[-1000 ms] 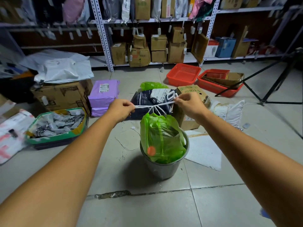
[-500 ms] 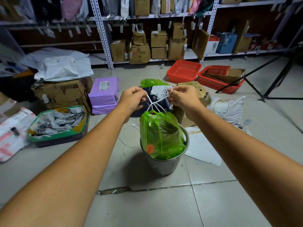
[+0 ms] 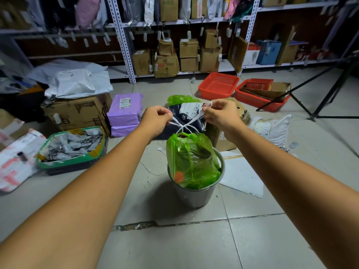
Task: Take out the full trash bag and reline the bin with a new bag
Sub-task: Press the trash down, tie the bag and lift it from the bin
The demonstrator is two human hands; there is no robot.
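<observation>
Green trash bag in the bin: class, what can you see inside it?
Through the thin green trash bag an orange round thing shows low down, and dark scraps at the gathered mouth. The rest is hidden by folded plastic and the bin wall.

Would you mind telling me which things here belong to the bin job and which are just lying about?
Job: green trash bag, its white drawstrings, grey bin, left hand, right hand.

Lying about: purple parcels, red baskets, tray of small packets, cardboard boxes, tripod.
</observation>
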